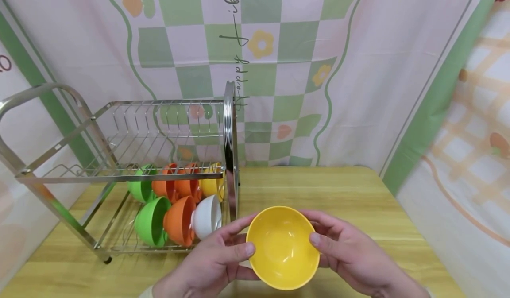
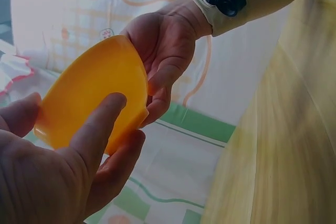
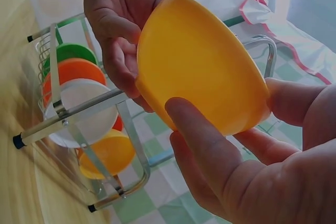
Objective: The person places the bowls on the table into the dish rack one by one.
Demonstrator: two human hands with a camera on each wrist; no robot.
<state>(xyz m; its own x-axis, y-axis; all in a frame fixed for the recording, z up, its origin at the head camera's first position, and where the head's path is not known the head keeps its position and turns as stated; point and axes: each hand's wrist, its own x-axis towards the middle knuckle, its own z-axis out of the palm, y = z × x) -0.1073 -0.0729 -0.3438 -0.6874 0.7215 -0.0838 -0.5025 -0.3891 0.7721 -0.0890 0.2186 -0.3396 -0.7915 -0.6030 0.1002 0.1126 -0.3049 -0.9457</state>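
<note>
A yellow bowl (image 1: 283,249) is held up between both hands above the table, its inside facing the head camera. My left hand (image 1: 217,258) grips its left side, thumb on the rim and fingers behind. On the opposite side my right hand (image 1: 350,253) holds it the same way, thumb at the rim. In the left wrist view the outer wall of the yellow bowl (image 2: 94,87) shows, with fingers spread against it. The right wrist view also shows the yellow bowl (image 3: 199,66) from outside, fingers of both hands touching it.
A two-tier metal dish rack (image 1: 229,147) stands at the left. Its lower tier holds several tilted bowls, among them a green bowl (image 1: 149,222), an orange bowl (image 1: 179,222) and a white bowl (image 1: 206,218). The wooden table (image 1: 318,187) meets a patterned curtain (image 1: 303,90) behind.
</note>
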